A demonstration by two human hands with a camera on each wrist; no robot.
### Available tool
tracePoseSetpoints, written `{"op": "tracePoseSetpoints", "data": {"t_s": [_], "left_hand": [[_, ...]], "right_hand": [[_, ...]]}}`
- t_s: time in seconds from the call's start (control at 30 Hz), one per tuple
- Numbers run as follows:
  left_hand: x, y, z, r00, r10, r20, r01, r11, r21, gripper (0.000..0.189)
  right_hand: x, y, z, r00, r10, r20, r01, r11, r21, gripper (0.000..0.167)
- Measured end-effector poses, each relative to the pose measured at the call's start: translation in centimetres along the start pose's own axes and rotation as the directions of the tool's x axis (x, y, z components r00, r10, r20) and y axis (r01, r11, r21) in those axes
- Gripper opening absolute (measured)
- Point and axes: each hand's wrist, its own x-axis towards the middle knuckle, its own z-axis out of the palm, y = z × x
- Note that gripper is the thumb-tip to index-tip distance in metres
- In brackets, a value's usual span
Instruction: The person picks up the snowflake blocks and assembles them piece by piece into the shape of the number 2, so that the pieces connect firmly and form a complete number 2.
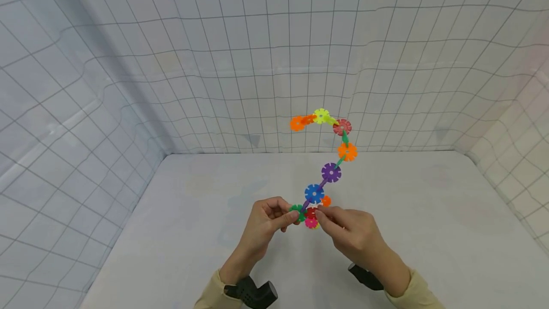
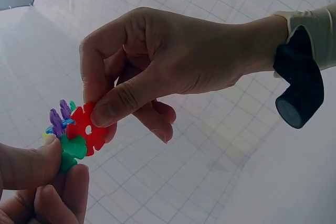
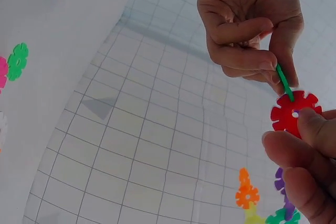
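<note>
This looks like a lab-style booth rather than a home or shop: a plain white counter [image 1: 171, 242] is closed in at the back and both sides by pale walls [image 1: 240, 61] with dark grid lines, some wavering like loose sheeting. Black wrist-worn devices [image 1: 253, 293] also suggest a lab.

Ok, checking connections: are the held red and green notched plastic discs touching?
Touching: the right wrist view shows the green disc edge-on, meeting the red disc at its rim.
</note>
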Motion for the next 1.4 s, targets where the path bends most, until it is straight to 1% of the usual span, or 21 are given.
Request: {"op": "tracePoseSetpoints", "data": {"t_s": [0.1, 0.2, 0.4, 0.53, 0.67, 0.77, 0.87, 0.97, 1.0, 1.03, 1.07, 1.1, 1.13, 1.17, 1.23, 1.3, 1.33, 1.37, 1.4], "left_hand": [[0.1, -0.1, 0.1, 1.0, -0.01, -0.01, 0.01, 1.0, 0.01, 0.022], [0.1, -0.3, 0.1, 1.0, -0.019, -0.016, 0.019, 1.0, 0.013, 0.022], [0.2, -0.5, 0.1, 0.998, -0.036, -0.044, 0.037, 0.999, 0.019, 0.021], [0.3, -0.6, 0.1, 0.997, -0.048, -0.064, 0.049, 0.999, 0.019, 0.02], [0.4, -0.6, 0.0, 0.997, -0.033, -0.074, 0.036, 0.999, 0.035, 0.018], [0.5, -0.6, -0.2, 0.997, -0.009, -0.077, 0.013, 0.998, 0.057, 0.015], [0.5, -0.5, -0.6, 0.996, 0.012, -0.086, -0.006, 0.997, 0.072, 0.013], [0.5, -0.4, -0.9, 0.995, 0.024, -0.098, -0.016, 0.997, 0.078, 0.013], [0.5, -0.4, -1.0, 0.994, 0.024, -0.102, -0.016, 0.997, 0.078, 0.013], [0.6, -0.4, -1.1, 0.994, 0.024, -0.108, -0.016, 0.997, 0.078, 0.013], [0.6, -0.3, -1.2, 0.993, 0.023, -0.115, -0.014, 0.997, 0.078, 0.014], [0.6, -0.3, -1.3, 0.993, 0.022, -0.12, -0.013, 0.997, 0.079, 0.014], [0.7, -0.4, -1.3, 0.992, 0.021, -0.126, -0.01, 0.997, 0.08, 0.015], [0.7, -0.4, -1.4, 0.991, 0.019, -0.13, -0.009, 0.997, 0.078, 0.015], [0.7, -0.3, -1.4, 0.99, 0.018, -0.137, -0.008, 0.997, 0.073, 0.018], [0.8, -0.4, -1.5, 0.99, 0.018, -0.14, -0.009, 0.998, 0.067, 0.019], [0.8, -0.4, -1.5, 0.99, 0.017, -0.141, -0.008, 0.998, 0.062, 0.019], [0.8, -0.4, -1.5, 0.99, 0.015, -0.141, -0.007, 0.998, 0.056, 0.018], [0.8, -0.4, -1.5, 0.99, 0.014, -0.14, -0.006, 0.999, 0.052, 0.018]], "right_hand": [[-0.1, 0.0, 0.1, 1.0, -0.005, 0.023, 0.006, 1.0, -0.017, 0.028], [-0.2, 0.1, 0.2, 0.999, -0.004, 0.037, 0.005, 1.0, -0.012, 0.029], [-0.4, 0.4, 0.6, 1.0, 0.023, 0.002, -0.023, 1.0, 0.019, 0.027], [-0.4, 0.7, 0.5, 0.997, 0.064, 0.031, -0.066, 0.996, 0.064, 0.026], [-0.5, 1.1, 0.4, 0.989, 0.126, 0.072, -0.134, 0.983, 0.125, 0.026], [-0.9, 1.6, 0.4, 0.978, 0.184, 0.096, -0.198, 0.966, 0.165, 0.027], [-1.5, 2.3, 0.8, 0.96, 0.249, 0.129, -0.272, 0.937, 0.218, 0.03], [-2.5, 2.9, 1.7, 0.933, 0.305, 0.189, -0.348, 0.9, 0.262, 0.029], [-2.8, 3.1, 2.1, 0.92, 0.323, 0.222, -0.375, 0.89, 0.26, 0.027], [-3.2, 3.3, 2.5, 0.905, 0.338, 0.258, -0.4, 0.883, 0.247, 0.024], [-3.5, 3.4, 2.9, 0.884, 0.358, 0.301, -0.43, 0.874, 0.224, 0.021], [-3.9, 3.5, 3.4, 0.857, 0.38, 0.349, -0.464, 0.863, 0.198, 0.018], [-4.2, 3.5, 3.8, 0.82, 0.407, 0.402, -0.501, 0.85, 0.162, 0.015], [-4.5, 3.5, 4.2, 0.774, 0.436, 0.46, -0.542, 0.831, 0.125, 0.013], [-5.1, 3.6, 4.9, 0.66, 0.489, 0.57, -0.621, 0.782, 0.049, 0.013], [-5.6, 3.6, 5.7, 0.55, 0.526, 0.649, -0.681, 0.732, -0.016, 0.016], [-5.9, 3.6, 6.0, 0.5, 0.539, 0.678, -0.704, 0.708, -0.044, 0.018], [-6.1, 3.6, 6.4, 0.461, 0.547, 0.698, -0.719, 0.692, -0.068, 0.02], [-6.3, 3.5, 6.7, 0.433, 0.556, 0.71, -0.726, 0.682, -0.091, 0.023]]}}
